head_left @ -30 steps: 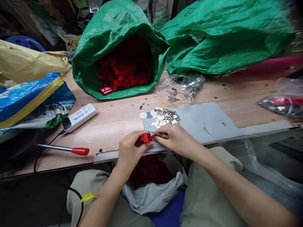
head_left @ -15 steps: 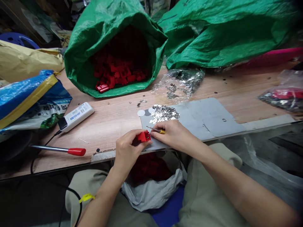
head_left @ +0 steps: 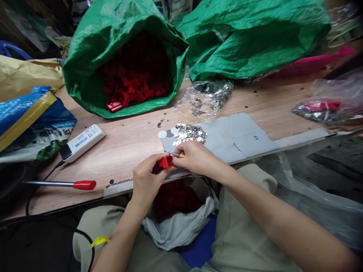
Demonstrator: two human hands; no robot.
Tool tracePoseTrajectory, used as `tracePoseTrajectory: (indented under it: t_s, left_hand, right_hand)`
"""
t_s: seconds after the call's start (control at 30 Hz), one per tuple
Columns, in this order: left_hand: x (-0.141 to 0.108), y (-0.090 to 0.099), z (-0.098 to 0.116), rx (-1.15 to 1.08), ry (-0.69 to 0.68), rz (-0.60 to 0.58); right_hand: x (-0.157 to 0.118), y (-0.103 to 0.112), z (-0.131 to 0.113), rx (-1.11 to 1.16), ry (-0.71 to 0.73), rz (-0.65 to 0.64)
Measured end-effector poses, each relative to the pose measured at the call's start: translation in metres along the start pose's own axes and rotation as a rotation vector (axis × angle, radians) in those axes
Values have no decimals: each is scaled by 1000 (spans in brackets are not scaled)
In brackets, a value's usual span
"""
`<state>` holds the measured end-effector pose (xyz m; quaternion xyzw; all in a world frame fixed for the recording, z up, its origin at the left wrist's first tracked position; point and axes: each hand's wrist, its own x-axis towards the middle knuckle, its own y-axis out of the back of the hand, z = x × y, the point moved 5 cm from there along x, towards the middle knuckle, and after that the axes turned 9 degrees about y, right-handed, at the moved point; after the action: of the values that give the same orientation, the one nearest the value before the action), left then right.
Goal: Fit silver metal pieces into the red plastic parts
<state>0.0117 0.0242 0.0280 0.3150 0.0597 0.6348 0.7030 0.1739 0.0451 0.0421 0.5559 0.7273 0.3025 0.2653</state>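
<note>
Low in the centre of the frame, a small red plastic part (head_left: 164, 162) is pinched in the left hand (head_left: 145, 174); just beside it, a yellow-handled tool (head_left: 173, 153) is gripped by the right hand (head_left: 195, 157), below piled metal pieces (head_left: 192, 133).

The wooden tabletop (head_left: 130, 139) carried two green sacks (head_left: 85, 53), two clear bags (head_left: 214, 96), a white device (head_left: 85, 141), a grey sheet (head_left: 227, 130) along its near edge and loose metal bits (head_left: 163, 120).

Dark Chinese characters stood on the blue-and-white bag (head_left: 45, 130) (creased and too blurred to read). Blue print on the white device (head_left: 85, 140) was likewise illegible.
</note>
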Motion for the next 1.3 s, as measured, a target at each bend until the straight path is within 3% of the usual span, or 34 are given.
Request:
tracePoseTrajectory:
  t_s: [0.23, 0.43, 0.63, 1.07, 1.3]
  left_hand:
    - [2, -1, -2, 7, 6, 2]
    - [2, -1, -2, -13, 32, -19]
    - [4, -1, 1, 13, 31, -23]
    - [3, 0, 0, -1, 68, -42]
    - [4, -1, 0, 13, 66, -44]
  right_hand:
    - [6, 0, 4, 77, 8, -119]
    - [-4, 18, 9, 141, 201, -150]
    - [-10, 26, 7, 75, 340, -293]
    - [-6, 22, 7, -41, 498, -115]
    - [-4, 19, 8, -62, 521, -118]
